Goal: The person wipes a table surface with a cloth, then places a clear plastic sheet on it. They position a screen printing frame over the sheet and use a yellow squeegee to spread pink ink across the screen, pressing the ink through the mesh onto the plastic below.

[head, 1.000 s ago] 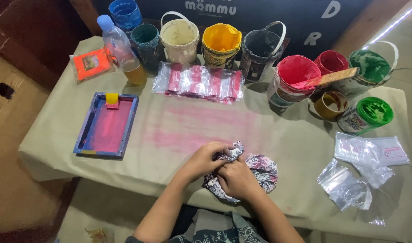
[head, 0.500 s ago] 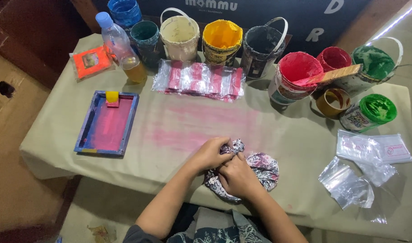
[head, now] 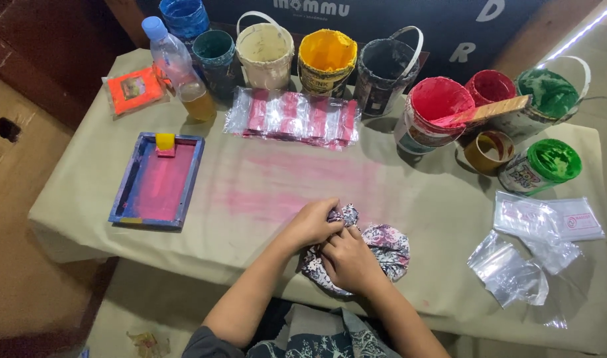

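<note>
Both hands work a crumpled patterned cloth (head: pixel 383 248), soft and bunched, printed in dark and pale specks, lying at the near edge of the surface (head: pixel 409 192). The left hand (head: pixel 313 225) has its fingers curled shut, pinching a gathered tuft of the cloth at the top. The right hand (head: pixel 350 262) lies over the middle of the cloth, fingers bent and pressing it down, knuckles touching the left hand's fingers. Compared with half a second ago, the hands sit in much the same grip, with the tuft pulled up a little more between them.

The surface is covered in a dull beige sheet smeared with pink streaks just beyond the hands. To the left lies a flat rectangular frame (head: pixel 156 180), blue-edged with a pink middle. Farther off, a row of clear plastic packets (head: pixel 293 118) holds pink and white pieces. Along the far edge stand round paint-caked buckets, among them a yellow bucket (head: pixel 326 59) and a red bucket (head: pixel 432 113) with a wooden stick (head: pixel 492 109) across it. A plastic bottle (head: pixel 177 66) stands far left. Empty clear bags (head: pixel 515 268) lie crinkled to the right.
</note>
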